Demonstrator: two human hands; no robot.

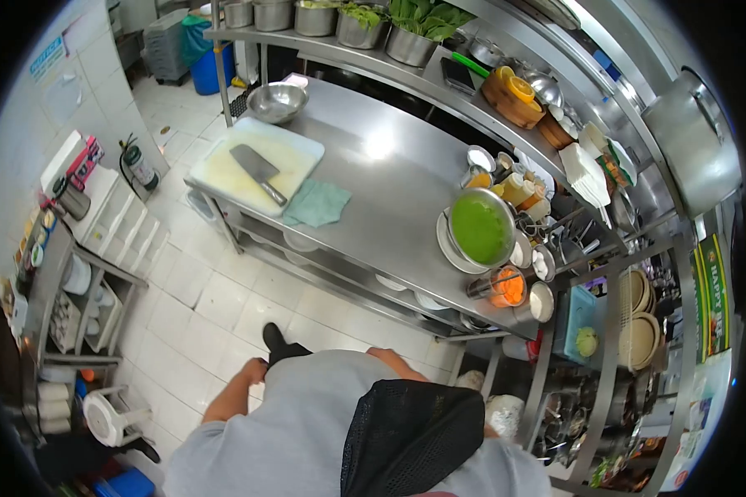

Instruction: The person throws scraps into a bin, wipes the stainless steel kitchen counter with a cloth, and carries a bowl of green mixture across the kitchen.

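My left hand (258, 370) hangs low beside my grey shirt (307, 414), away from the table; its fingers are too small to make out, and I see nothing in it. On the right side only a forearm (398, 363) shows, and that hand is hidden in front of my body. Ahead is a steel table (381, 182). A cleaver (255, 163) lies on a white cutting board (294, 149) at its left end, with a green cloth (318, 204) beside the board. Black mesh fabric (414, 431) covers part of my shirt.
A steel bowl (278, 103) stands behind the board. At the table's right are a bowl of green liquid (481, 228) and a container of orange pieces (508, 287). Pots of greens (360, 26) line the shelf above. A white stool (112, 414) stands on the floor at left.
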